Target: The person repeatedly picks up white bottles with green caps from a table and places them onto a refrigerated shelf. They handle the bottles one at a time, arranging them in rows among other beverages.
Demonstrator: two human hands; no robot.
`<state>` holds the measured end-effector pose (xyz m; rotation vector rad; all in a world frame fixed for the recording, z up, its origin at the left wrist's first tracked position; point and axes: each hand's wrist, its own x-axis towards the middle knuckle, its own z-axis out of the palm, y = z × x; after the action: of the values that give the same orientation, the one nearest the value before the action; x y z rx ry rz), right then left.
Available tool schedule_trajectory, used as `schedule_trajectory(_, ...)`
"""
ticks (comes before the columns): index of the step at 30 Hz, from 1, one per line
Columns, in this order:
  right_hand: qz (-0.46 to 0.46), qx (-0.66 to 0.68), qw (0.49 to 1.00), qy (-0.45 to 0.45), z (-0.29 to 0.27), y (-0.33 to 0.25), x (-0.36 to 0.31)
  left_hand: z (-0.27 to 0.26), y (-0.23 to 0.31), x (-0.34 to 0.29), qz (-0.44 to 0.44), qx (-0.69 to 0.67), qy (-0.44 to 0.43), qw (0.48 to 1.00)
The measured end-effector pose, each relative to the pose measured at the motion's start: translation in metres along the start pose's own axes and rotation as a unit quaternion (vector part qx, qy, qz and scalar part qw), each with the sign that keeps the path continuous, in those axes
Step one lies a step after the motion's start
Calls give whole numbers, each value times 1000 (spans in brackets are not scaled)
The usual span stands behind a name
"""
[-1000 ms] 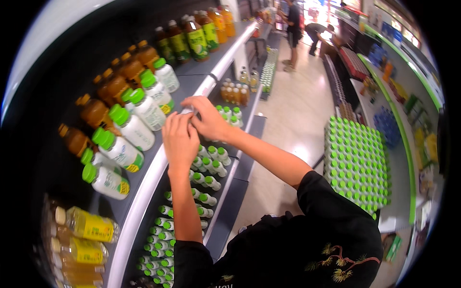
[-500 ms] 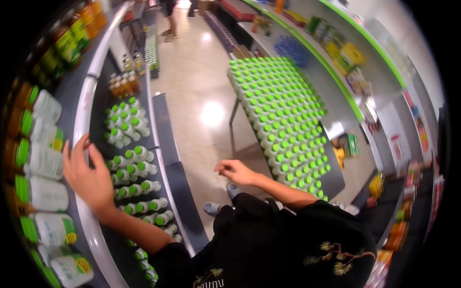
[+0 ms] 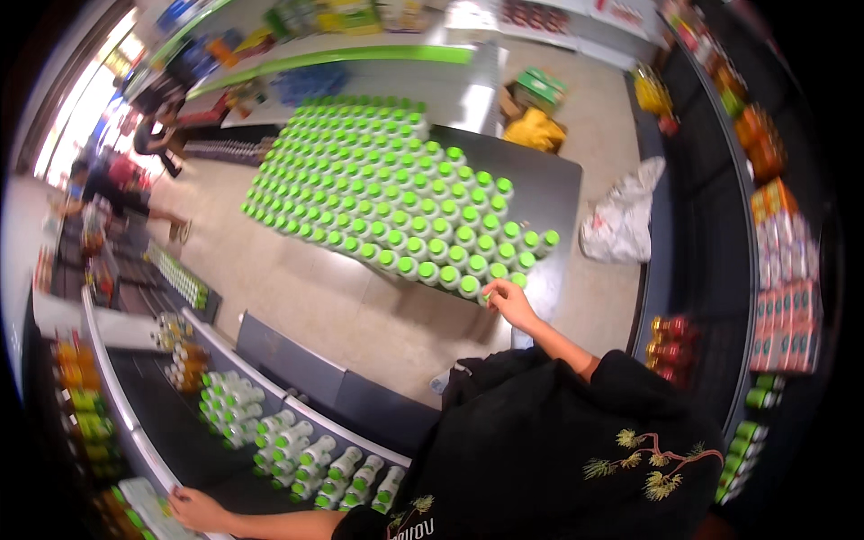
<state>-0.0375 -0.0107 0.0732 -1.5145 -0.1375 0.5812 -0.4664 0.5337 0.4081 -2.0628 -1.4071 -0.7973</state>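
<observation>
Many white bottles with green caps [image 3: 387,180] stand packed together on a dark grey table [image 3: 549,180] ahead of me. My right hand [image 3: 511,304] is at the table's near corner, fingers closed about the cap of an end bottle, which they mostly hide. At the lower left, my left hand [image 3: 196,510] rests by the pale front rail [image 3: 148,454] of an upper shelf, fingers loosely bent, with no bottle in them. On the shelf below, more green-capped bottles [image 3: 315,459] stand in rows.
A white sack [image 3: 623,216] and a yellow bag [image 3: 536,130] lie on the floor beyond the table. A green box [image 3: 540,88] is behind them. Stocked shelving [image 3: 693,243] runs along the right. Other people [image 3: 112,189] are at the far left.
My view has swung right, toward the bottle table. My right hand has gone from over the aisle to its near corner bottles; my left has come down onto the shelf rail.
</observation>
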Motion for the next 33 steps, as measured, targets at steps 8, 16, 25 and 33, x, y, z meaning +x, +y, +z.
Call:
schedule_trajectory(8, 33, -34, 991, 129, -143, 100, -1, 38, 57, -10, -31, -62, -35, 997)
schedule_trajectory(16, 66, -127, 954, 264, -237, 205, 88, 41, 463, -243, 239, -507, -396, 727)
schedule_trajectory(25, 124, -232, 953, 148, -248, 131, 117, -27, 703, -433, 291, -547, -628, 471)
schedule_trajectory(33, 26, -236, 957, 169, -237, 168, 97, -25, 728, -473, 409, -535, -586, 451)
